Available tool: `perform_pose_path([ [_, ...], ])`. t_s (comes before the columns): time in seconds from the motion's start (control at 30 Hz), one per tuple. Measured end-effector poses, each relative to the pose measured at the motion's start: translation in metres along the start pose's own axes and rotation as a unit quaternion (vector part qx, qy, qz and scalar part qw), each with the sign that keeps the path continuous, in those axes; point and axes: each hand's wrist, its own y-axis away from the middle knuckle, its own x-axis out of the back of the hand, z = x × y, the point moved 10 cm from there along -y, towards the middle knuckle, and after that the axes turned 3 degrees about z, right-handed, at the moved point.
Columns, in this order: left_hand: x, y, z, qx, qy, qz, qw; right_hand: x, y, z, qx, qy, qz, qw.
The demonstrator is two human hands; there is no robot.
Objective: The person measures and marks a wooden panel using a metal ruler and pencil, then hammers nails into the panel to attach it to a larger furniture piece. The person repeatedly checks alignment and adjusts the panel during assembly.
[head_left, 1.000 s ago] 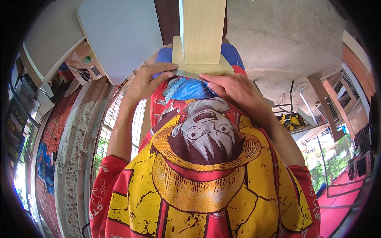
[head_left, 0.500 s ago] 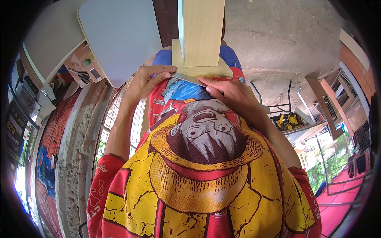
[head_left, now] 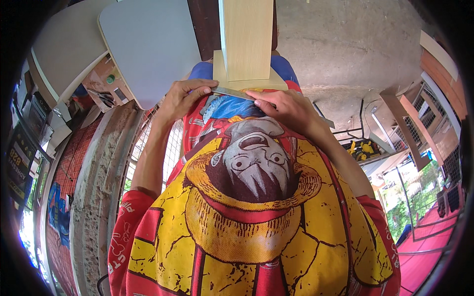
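A flat grey metal strip point(head_left: 231, 92), perhaps a file, spans the gap between my two hands. My left hand point(head_left: 185, 97) pinches its left end between thumb and fingers. On the right end, my right hand point(head_left: 287, 106) grips with its thumb and extended index finger. The strip lies along the near edge of a pale wood-look panel point(head_left: 237, 85) on my lap. From that panel a second long pale board point(head_left: 248, 42) extends away from me. Whether the strip touches the panel's edge, I cannot tell.
Left of the boards stands a large grey panel point(head_left: 150, 49) with rounded corners. Beyond it is a small board point(head_left: 106, 84) with tools and a green-capped item. A rough concrete ledge point(head_left: 98, 197) runs down the left. Yellow tools point(head_left: 363, 148) sit on the right near leaning boards point(head_left: 405, 128).
The strip's right end has moved slightly away from me with my right hand, so it slants less. My left hand keeps its hold, shifted only slightly.
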Motion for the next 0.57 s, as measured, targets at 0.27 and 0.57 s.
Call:
perform_pose_path([
  [0.27, 0.000, -0.002, -0.009, 0.017, 0.021, -0.016, 0.999, 0.004, -0.004, 0.001, 0.025, -0.013, 0.034, 0.999],
  [0.57, 0.003, -0.002, -0.015, 0.065, 0.066, -0.047, 0.995, 0.009, -0.002, -0.009, 0.044, 0.022, 0.033, 0.998],
])
